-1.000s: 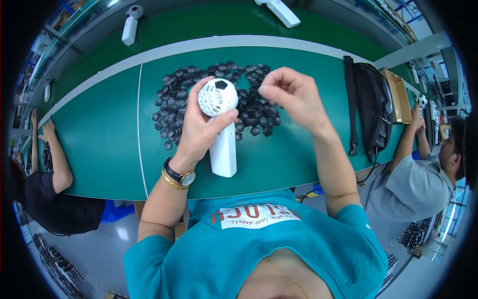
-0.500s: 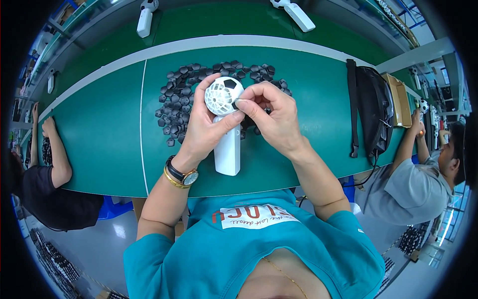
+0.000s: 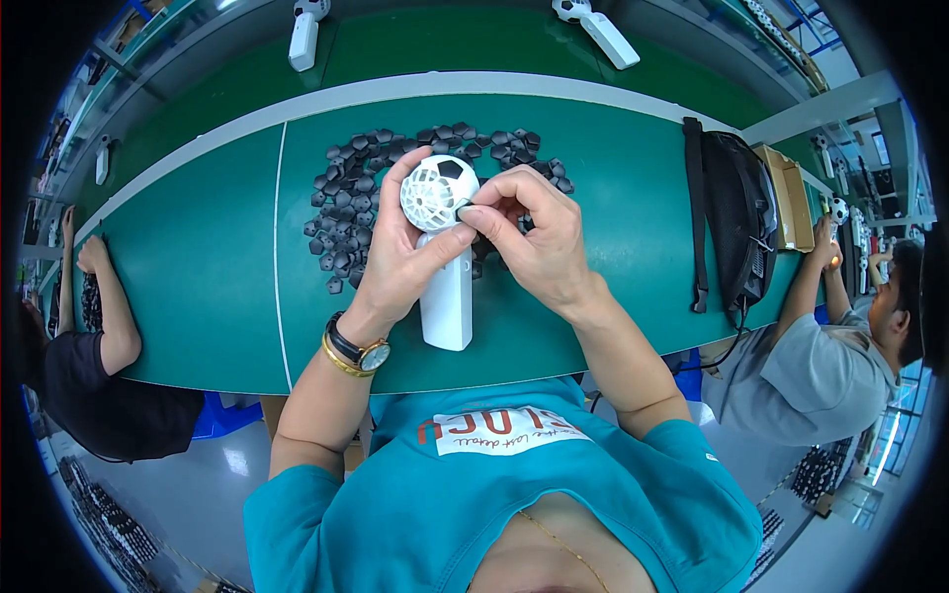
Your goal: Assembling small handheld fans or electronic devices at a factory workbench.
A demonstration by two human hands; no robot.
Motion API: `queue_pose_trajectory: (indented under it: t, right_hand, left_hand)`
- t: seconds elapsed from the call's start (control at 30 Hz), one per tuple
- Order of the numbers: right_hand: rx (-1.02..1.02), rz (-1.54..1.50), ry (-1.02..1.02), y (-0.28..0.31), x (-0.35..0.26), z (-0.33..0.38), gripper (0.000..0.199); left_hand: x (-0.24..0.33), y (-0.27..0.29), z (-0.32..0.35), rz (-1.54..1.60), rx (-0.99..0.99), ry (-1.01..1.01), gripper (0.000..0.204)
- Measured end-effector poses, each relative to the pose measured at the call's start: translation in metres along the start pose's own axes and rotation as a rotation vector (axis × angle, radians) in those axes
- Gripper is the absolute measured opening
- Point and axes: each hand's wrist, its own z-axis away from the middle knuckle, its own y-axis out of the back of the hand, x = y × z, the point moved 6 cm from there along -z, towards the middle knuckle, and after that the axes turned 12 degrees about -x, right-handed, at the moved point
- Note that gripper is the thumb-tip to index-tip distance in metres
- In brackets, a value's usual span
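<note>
A white handheld device with a football-shaped head, resembling a small fan [image 3: 447,301], stands between my hands. Its ball has an open lattice on the left and a black pentagon patch near the top. My left hand [image 3: 403,242] is wrapped round the ball's left side and neck, thumb across the front. At the ball's right side my right hand [image 3: 534,232] pinches a small black pentagon piece [image 3: 463,206], pressed against the shell; the fingertips partly cover it. Behind the hands lie many loose black pentagon pieces [image 3: 346,203], spread over the green table [image 3: 623,212].
To the right lie a black bag [image 3: 741,222] and an open cardboard box [image 3: 788,198]. Two similar white devices rest on the green belt beyond the white rail: one at left [image 3: 304,42], another at right [image 3: 610,40]. Co-workers [image 3: 825,366] sit at both sides.
The view has shifted slightly. My hands and the device sit a little further left in the picture; the left hand's grip and the right hand's pinch at the ball stay the same.
</note>
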Motion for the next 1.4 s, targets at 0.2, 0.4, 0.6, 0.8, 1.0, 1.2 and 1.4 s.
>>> queue_pose_trajectory:
  t: [0.2,0.4,0.6,0.8,1.0,1.2,1.4]
  right_hand:
    - [0.030,0.105,0.139,0.003,-0.005,-0.003,0.013]
    - [-0.004,0.050,0.082,0.000,0.000,-0.001,0.013]
    - [0.010,-0.319,-0.185,-0.008,0.015,0.003,0.011]
    - [0.095,-0.332,-0.162,-0.019,0.022,0.006,0.014]
    - [0.193,-0.294,-0.140,-0.021,0.022,0.008,0.015]
    - [0.206,-0.319,-0.171,-0.021,0.026,0.009,0.016]
    - [0.166,-0.263,-0.147,-0.017,0.020,0.006,0.018]
  left_hand:
    - [-0.001,0.001,-0.001,0.005,-0.002,-0.009,0.079]
    - [0.000,0.001,-0.001,0.008,-0.001,-0.005,0.079]
    - [0.001,0.001,0.000,-0.009,0.001,-0.010,0.079]
    - [0.002,0.001,0.000,-0.046,0.026,-0.022,0.079]
    - [0.002,0.001,0.000,-0.047,0.025,-0.048,0.080]
    - [0.002,0.001,0.001,-0.092,0.032,-0.083,0.082]
    - [0.004,0.000,0.001,-0.097,0.030,-0.059,0.083]
